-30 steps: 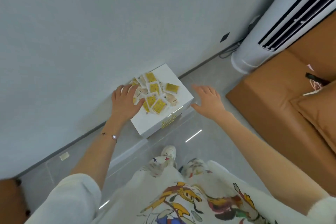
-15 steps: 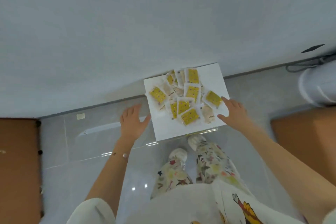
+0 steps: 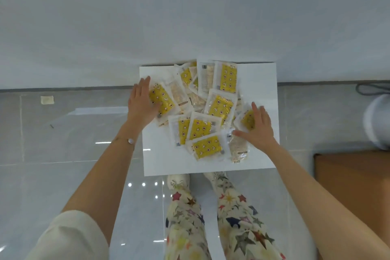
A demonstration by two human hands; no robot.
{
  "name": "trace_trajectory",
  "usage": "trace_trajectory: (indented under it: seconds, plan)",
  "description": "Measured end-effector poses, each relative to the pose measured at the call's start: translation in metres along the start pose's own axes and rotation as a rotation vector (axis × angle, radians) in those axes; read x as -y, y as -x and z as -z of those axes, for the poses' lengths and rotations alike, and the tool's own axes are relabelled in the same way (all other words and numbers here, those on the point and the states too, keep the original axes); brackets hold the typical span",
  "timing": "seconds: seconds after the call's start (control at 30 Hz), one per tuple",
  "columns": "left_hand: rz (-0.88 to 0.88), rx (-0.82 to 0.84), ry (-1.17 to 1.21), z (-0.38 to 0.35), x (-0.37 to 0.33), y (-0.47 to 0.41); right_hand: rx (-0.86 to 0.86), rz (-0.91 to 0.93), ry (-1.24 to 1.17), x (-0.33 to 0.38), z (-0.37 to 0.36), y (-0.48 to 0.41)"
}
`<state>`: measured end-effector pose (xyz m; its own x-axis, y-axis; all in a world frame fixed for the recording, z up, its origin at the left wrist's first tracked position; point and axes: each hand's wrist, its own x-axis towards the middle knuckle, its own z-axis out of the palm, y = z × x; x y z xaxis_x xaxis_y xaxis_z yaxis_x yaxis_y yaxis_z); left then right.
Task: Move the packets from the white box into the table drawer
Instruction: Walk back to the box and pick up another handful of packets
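Note:
A white box (image 3: 259,82) stands on the floor against the wall, right in front of my feet. Several yellow-and-clear packets (image 3: 202,126) lie scattered in a loose pile on its top. My left hand (image 3: 140,104) lies flat with straight fingers on the left edge of the pile, touching a yellow packet (image 3: 161,99). My right hand (image 3: 258,126) rests flat on the right side of the pile, covering part of another yellow packet (image 3: 248,119). No drawer is in view.
Glossy grey floor tiles (image 3: 73,154) spread to the left. A white cylindrical unit (image 3: 377,120) with a cable stands at the right edge, and a brown surface (image 3: 354,186) lies below it. A small pale scrap (image 3: 47,99) lies near the wall.
The view has swung down and closer to the box. Both hands have moved inward from the box's sides onto the pile of packets.

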<state>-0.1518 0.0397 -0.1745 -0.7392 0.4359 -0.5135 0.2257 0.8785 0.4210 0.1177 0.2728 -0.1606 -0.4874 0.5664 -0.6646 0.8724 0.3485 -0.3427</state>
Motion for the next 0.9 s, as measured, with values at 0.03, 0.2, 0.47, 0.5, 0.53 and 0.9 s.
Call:
trace_trajectory:
  seconds: [0.03,0.2,0.47,0.5,0.53,0.9]
  plan:
    - [-0.016,0.001,-0.009,-0.001,-0.001,-0.002,-0.026,0.013,0.034,0.0,-0.006,0.004]
    - [0.027,-0.022,-0.036,-0.006,-0.006,0.0,-0.124,0.026,0.042,0.004,-0.027,0.022]
    - [0.168,0.073,0.038,-0.017,-0.013,0.007,-0.175,-0.234,-0.63,0.008,-0.042,0.032]
    - [0.163,0.07,0.032,-0.017,-0.014,0.008,-0.182,-0.23,-0.68,0.012,-0.042,0.032]
    - [0.159,0.064,0.021,-0.017,-0.015,0.008,-0.191,-0.22,-0.716,0.015,-0.04,0.031]
    - [0.086,-0.163,0.157,-0.017,-0.009,0.034,-0.181,-0.223,-0.634,0.069,-0.034,-0.005]
